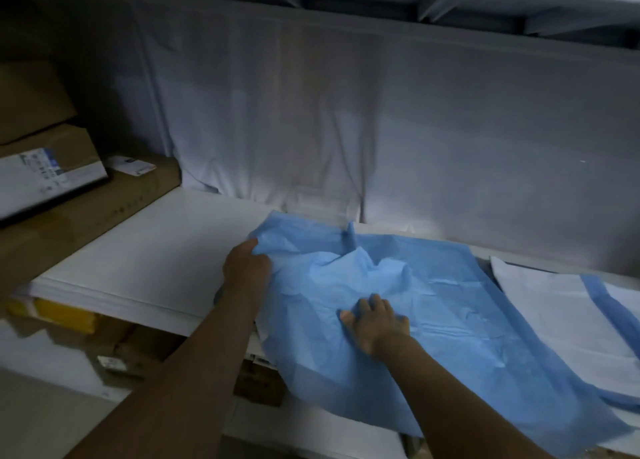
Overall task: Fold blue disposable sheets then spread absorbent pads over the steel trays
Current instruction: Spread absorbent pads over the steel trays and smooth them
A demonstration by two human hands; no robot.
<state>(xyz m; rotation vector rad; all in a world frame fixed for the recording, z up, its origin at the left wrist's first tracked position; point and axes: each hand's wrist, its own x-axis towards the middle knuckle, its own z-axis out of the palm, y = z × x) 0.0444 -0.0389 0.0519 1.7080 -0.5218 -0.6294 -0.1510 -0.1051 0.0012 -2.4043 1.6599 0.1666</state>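
While the blue sheet (433, 306) lies rumpled across the white worktop (145, 250), its near edge hangs over the front. The cloth bunches into loose ridges around the middle and lies flatter toward the right. My left hand (246, 264) is closed on the sheet's far left corner, fingers curled into the fabric, lifting it slightly off the surface. My right hand (375, 321) lies palm down on the sheet near its middle, fingers spread and grasping nothing, just pressing on the cloth. Just beside the sheet on the right lies a white pad (554, 306) with a blue strip (609, 306) running across it; the sheet's right edge touches or overlaps it, I cannot tell which. Behind everything a pale cloth (311, 129) hangs as a backdrop down to the worktop's rear edge. To the left, brown cardboard boxes (69, 195) are stacked, one bearing a printed label. Something yellow (62, 315) shows below the worktop's left edge.
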